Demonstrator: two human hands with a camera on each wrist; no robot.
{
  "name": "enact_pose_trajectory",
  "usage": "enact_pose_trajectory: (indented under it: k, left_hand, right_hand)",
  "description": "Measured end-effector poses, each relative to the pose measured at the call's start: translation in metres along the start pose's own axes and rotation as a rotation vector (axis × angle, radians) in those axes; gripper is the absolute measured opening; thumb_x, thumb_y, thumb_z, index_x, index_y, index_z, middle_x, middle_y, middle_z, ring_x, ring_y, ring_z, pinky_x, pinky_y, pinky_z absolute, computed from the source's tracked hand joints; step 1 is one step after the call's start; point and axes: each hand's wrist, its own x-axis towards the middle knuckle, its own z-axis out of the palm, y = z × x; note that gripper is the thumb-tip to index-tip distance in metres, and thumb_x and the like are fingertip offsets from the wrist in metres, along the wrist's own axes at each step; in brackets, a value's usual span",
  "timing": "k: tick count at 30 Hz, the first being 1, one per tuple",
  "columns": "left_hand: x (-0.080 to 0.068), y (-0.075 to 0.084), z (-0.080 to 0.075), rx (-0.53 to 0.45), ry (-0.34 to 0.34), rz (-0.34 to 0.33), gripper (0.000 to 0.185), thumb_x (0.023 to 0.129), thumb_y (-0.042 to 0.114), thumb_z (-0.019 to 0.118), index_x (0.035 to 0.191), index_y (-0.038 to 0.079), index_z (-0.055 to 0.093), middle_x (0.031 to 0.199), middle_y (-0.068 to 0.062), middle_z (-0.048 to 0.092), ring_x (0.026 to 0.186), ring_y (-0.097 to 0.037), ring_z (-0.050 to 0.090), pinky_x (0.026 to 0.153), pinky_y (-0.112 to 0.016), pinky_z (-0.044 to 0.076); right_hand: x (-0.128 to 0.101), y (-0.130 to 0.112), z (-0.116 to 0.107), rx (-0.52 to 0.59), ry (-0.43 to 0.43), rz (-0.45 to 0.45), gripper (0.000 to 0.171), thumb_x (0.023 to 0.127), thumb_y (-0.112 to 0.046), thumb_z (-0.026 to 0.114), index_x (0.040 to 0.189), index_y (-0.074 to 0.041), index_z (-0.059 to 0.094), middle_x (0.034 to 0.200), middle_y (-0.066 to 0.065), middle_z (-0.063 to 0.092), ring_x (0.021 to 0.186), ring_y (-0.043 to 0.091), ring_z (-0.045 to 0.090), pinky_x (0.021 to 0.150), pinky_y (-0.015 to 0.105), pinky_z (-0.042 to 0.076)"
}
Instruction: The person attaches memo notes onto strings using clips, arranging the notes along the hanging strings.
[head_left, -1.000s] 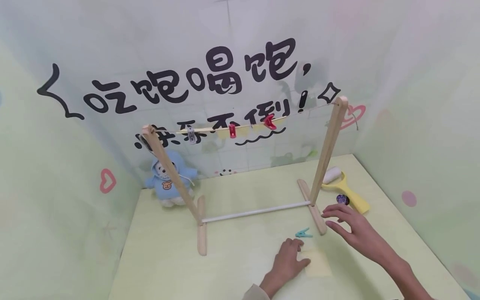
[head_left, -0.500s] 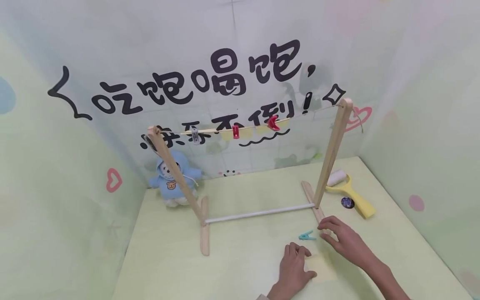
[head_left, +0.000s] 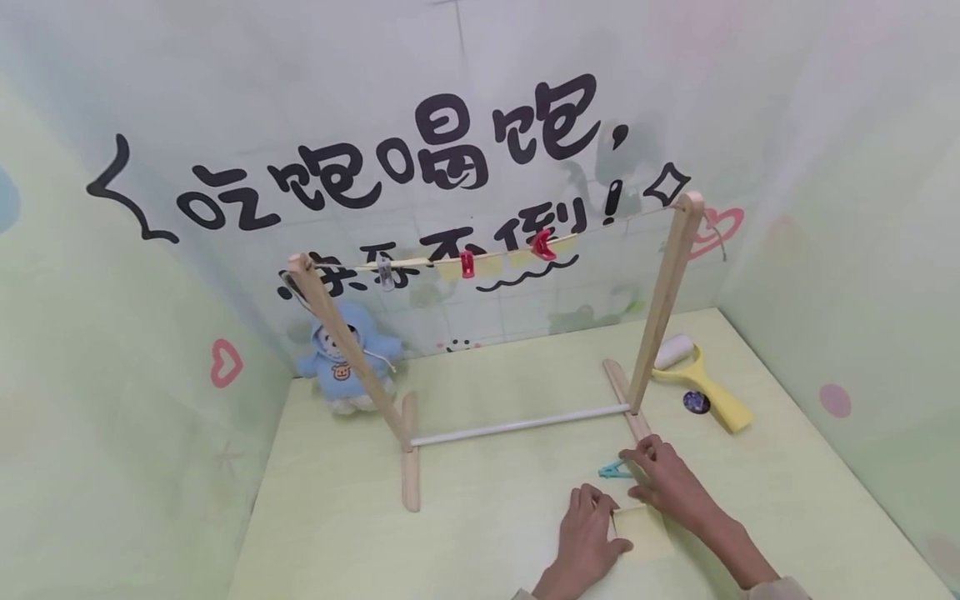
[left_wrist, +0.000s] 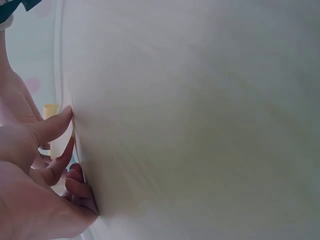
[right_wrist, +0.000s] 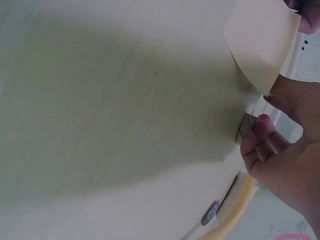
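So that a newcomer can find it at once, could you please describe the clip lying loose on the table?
Start at the wooden rack on the pale green table and follow its right post down to its foot. Just in front of that foot lies a small teal clip, by the right hand's fingertips. It alone lies on the table; the red clips hang on the string.

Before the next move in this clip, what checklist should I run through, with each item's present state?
1. Yellow note lies flat on the table: not ok, one edge curls up in the right wrist view.
2. Left hand on the note's left edge: ok.
3. Right hand at the teal clip: ok; whether it grips it, cannot tell.
4. Wooden rack stands upright: ok.
5. Free stretch of line right of the red clip: ok.
6. Lint roller lies apart from both hands: ok.
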Motion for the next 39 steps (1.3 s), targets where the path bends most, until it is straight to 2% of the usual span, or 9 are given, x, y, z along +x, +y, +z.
enact_pose_trajectory:
  k: [5, 13, 17, 19, 24, 27, 30, 35, 39]
  left_hand:
    - [0.0, -0.003, 0.004, 0.033, -0.001, 0.026, 0.033, 0.085, 0.041, 0.078, 0.109, 0.022, 0.064, 0.108, 0.008, 0.047, 0.093, -0.004, 0.036, 0.07, -0.01, 0.034]
    - [0.004, -0.002, 0.007, -0.007, -0.056, -0.018, 0.02, 0.093, 0.03, 0.071, 0.111, 0.021, 0.067, 0.112, 0.008, 0.048, 0.093, -0.003, 0.035, 0.071, -0.01, 0.033]
    - [0.003, -0.002, 0.007, -0.048, -0.046, -0.022, 0.016, 0.095, 0.028, 0.068, 0.11, 0.021, 0.068, 0.11, 0.009, 0.051, 0.093, -0.002, 0.036, 0.072, -0.011, 0.034]
    - [0.003, -0.002, 0.006, -0.126, -0.057, -0.045, 0.013, 0.096, 0.026, 0.066, 0.108, 0.02, 0.067, 0.103, 0.01, 0.053, 0.09, -0.001, 0.037, 0.071, -0.011, 0.034]
    - [0.003, -0.007, 0.0, -0.446, -0.073, -0.132, 0.01, 0.096, 0.018, 0.066, 0.106, 0.017, 0.068, 0.083, 0.013, 0.057, 0.076, 0.004, 0.037, 0.066, -0.012, 0.034]
    - [0.002, -0.011, -0.002, -0.569, -0.052, -0.127, 0.012, 0.094, 0.016, 0.069, 0.105, 0.014, 0.071, 0.077, 0.012, 0.059, 0.069, 0.006, 0.037, 0.063, -0.012, 0.032]
    - [0.001, -0.014, -0.004, -0.646, -0.024, -0.109, 0.013, 0.093, 0.017, 0.071, 0.104, 0.011, 0.073, 0.075, 0.007, 0.061, 0.066, 0.007, 0.039, 0.063, -0.011, 0.034]
    - [0.006, -0.013, -0.013, -0.784, 0.009, -0.175, 0.014, 0.091, 0.022, 0.073, 0.099, 0.01, 0.076, 0.077, 0.004, 0.067, 0.066, 0.009, 0.044, 0.06, -0.011, 0.039]
    - [0.02, -0.01, -0.032, -0.854, 0.093, -0.215, 0.015, 0.092, 0.026, 0.072, 0.098, 0.013, 0.077, 0.082, 0.002, 0.069, 0.07, 0.009, 0.048, 0.063, -0.012, 0.043]
  right_hand:
    - [-0.002, 0.0, 0.004, -0.016, 0.019, 0.019, 0.045, 0.071, -0.007, 0.089, 0.112, -0.008, 0.07, 0.106, 0.008, 0.059, 0.092, 0.017, 0.056, 0.074, 0.036, 0.051]
    - [-0.001, 0.0, 0.004, 0.023, -0.033, 0.119, 0.033, 0.079, -0.008, 0.084, 0.108, -0.007, 0.069, 0.113, 0.011, 0.06, 0.101, 0.027, 0.06, 0.083, 0.047, 0.052]
    - [-0.004, 0.002, 0.002, 0.122, -0.002, 0.145, 0.029, 0.081, -0.007, 0.082, 0.107, -0.007, 0.068, 0.111, 0.008, 0.06, 0.099, 0.021, 0.059, 0.083, 0.039, 0.052]
    - [-0.005, 0.003, 0.0, 0.223, 0.019, 0.167, 0.028, 0.084, -0.006, 0.079, 0.109, -0.005, 0.066, 0.105, 0.005, 0.06, 0.093, 0.013, 0.057, 0.078, 0.031, 0.052]
    - [-0.006, 0.007, -0.01, 0.476, 0.02, 0.273, 0.028, 0.091, -0.009, 0.072, 0.117, -0.001, 0.064, 0.094, 0.001, 0.066, 0.083, -0.005, 0.056, 0.072, 0.02, 0.052]
    - [-0.006, 0.01, -0.014, 0.521, -0.005, 0.327, 0.03, 0.094, -0.013, 0.07, 0.121, -0.003, 0.063, 0.098, 0.003, 0.071, 0.087, -0.006, 0.06, 0.076, 0.02, 0.053]
    - [-0.005, 0.011, -0.019, 0.539, -0.006, 0.341, 0.032, 0.096, -0.016, 0.068, 0.126, -0.005, 0.063, 0.102, 0.006, 0.072, 0.089, -0.005, 0.061, 0.078, 0.021, 0.054]
    - [0.003, 0.009, -0.035, 0.494, 0.066, 0.25, 0.031, 0.094, -0.01, 0.069, 0.124, -0.002, 0.064, 0.104, 0.01, 0.073, 0.088, -0.004, 0.063, 0.077, 0.021, 0.055]
    - [0.021, 0.002, -0.07, 0.433, 0.178, 0.071, 0.03, 0.085, 0.003, 0.074, 0.114, 0.0, 0.066, 0.103, 0.011, 0.071, 0.092, -0.004, 0.062, 0.077, 0.016, 0.053]
